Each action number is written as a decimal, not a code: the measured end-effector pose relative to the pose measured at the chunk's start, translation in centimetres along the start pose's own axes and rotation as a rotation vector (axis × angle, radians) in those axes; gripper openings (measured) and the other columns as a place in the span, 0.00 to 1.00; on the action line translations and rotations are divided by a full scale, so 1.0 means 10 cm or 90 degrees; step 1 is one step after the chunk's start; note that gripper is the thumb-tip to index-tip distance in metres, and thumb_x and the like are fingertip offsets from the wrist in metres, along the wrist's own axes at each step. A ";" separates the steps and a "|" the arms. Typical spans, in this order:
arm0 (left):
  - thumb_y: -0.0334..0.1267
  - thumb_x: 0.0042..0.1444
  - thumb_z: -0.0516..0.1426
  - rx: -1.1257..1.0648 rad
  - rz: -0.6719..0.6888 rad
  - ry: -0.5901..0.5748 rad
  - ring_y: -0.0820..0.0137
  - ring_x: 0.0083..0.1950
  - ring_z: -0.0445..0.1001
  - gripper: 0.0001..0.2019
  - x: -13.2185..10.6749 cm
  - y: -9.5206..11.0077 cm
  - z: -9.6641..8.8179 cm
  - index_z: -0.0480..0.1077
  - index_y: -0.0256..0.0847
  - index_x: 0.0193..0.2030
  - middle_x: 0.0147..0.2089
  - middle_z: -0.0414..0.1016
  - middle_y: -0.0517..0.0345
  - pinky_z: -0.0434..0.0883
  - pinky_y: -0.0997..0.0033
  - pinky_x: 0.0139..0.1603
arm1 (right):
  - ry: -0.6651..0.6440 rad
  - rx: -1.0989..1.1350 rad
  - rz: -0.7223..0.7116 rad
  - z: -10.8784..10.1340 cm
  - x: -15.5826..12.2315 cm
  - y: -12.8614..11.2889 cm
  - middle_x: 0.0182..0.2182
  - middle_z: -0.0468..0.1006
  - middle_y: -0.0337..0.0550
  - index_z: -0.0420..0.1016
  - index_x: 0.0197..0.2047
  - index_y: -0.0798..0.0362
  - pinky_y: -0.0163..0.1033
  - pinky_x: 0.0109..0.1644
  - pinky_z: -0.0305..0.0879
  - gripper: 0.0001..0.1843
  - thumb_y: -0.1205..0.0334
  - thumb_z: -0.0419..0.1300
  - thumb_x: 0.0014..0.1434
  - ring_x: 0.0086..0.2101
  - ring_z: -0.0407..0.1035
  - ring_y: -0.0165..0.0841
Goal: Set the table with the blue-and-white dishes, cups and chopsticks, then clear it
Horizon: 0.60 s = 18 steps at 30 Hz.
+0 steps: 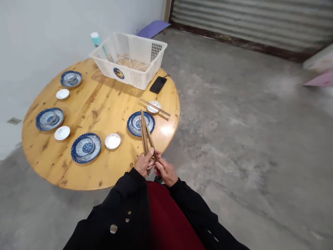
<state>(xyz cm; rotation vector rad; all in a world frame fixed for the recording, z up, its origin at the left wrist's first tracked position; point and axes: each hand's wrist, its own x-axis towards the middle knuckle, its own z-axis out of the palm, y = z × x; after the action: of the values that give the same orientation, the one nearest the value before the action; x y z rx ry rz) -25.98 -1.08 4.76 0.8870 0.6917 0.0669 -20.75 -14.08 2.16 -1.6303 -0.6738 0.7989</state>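
My left hand [144, 162] is closed around a bundle of brown chopsticks [143, 133], which point away from me over the table edge. Close beside it, my right hand [167, 171] pinches the lower ends of chopsticks that slant across that bundle. Just beyond the chopstick tips lies a blue-and-white plate [130, 129] with a clear glass on it, partly hidden by the sticks. Behind that plate, a pair of chopsticks [162, 111] rests across a small white dish [156, 105].
On the round wooden table [85, 97] stand more blue-rimmed plates [75, 149] with glasses and small white dishes [112, 141]. A white plastic basket [104, 67] sits at the back, beside a black phone [158, 84] and a turquoise bottle [95, 39]. A purple surface [153, 29] lies beyond.
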 end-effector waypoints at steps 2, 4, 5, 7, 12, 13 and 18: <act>0.66 0.46 0.65 0.006 0.003 0.006 0.87 0.15 0.48 0.34 0.03 -0.06 0.23 0.77 0.31 0.41 0.27 0.73 0.58 0.42 0.81 0.13 | 0.001 -0.052 -0.011 -0.22 -0.06 0.03 0.21 0.74 0.36 0.73 0.45 0.49 0.38 0.29 0.67 0.19 0.47 0.47 0.69 0.20 0.68 0.32; 0.66 0.47 0.64 0.013 0.005 0.019 0.87 0.15 0.48 0.34 0.05 -0.10 0.40 0.77 0.31 0.41 0.29 0.74 0.56 0.42 0.80 0.14 | 0.006 -0.102 -0.024 -0.38 -0.10 0.08 0.22 0.75 0.37 0.73 0.51 0.49 0.39 0.30 0.67 0.20 0.48 0.46 0.69 0.20 0.70 0.34; 0.66 0.48 0.63 0.018 0.006 0.029 0.87 0.15 0.48 0.33 0.06 -0.11 0.46 0.77 0.32 0.41 0.30 0.75 0.55 0.42 0.80 0.14 | 0.007 -0.120 -0.031 -0.44 -0.12 0.10 0.22 0.76 0.38 0.73 0.52 0.49 0.39 0.31 0.67 0.21 0.48 0.46 0.68 0.20 0.70 0.35; 0.67 0.49 0.62 0.030 0.008 0.051 0.87 0.16 0.47 0.33 0.06 -0.12 0.55 0.77 0.32 0.41 0.31 0.76 0.53 0.42 0.80 0.14 | 0.002 -0.134 -0.046 -0.51 -0.14 0.15 0.22 0.76 0.39 0.74 0.48 0.48 0.39 0.31 0.65 0.20 0.48 0.47 0.68 0.21 0.70 0.35; 0.68 0.49 0.61 0.080 0.021 0.109 0.85 0.16 0.48 0.32 0.13 -0.08 0.61 0.75 0.33 0.35 0.27 0.74 0.55 0.44 0.80 0.15 | -0.014 -0.133 -0.060 -0.54 -0.08 0.20 0.21 0.75 0.39 0.71 0.36 0.47 0.38 0.30 0.61 0.18 0.48 0.47 0.68 0.21 0.69 0.34; 0.68 0.49 0.61 0.095 0.027 0.122 0.85 0.16 0.49 0.32 0.16 -0.06 0.61 0.75 0.34 0.33 0.25 0.72 0.57 0.44 0.79 0.15 | -0.016 -0.149 -0.065 -0.54 -0.05 0.20 0.22 0.75 0.39 0.71 0.36 0.47 0.37 0.30 0.60 0.18 0.48 0.47 0.68 0.21 0.69 0.34; 0.68 0.49 0.62 0.113 0.096 0.157 0.78 0.22 0.63 0.31 0.33 0.02 0.59 0.71 0.36 0.24 0.22 0.70 0.56 0.60 0.77 0.22 | -0.048 -0.283 -0.102 -0.60 0.17 0.17 0.22 0.77 0.42 0.69 0.36 0.49 0.36 0.29 0.59 0.18 0.51 0.44 0.69 0.22 0.71 0.35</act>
<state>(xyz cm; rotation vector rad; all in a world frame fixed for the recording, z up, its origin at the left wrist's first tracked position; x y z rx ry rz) -19.89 -3.91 5.70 1.1127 0.8693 0.2557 -14.90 -16.65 0.96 -1.9174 -1.0794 0.6227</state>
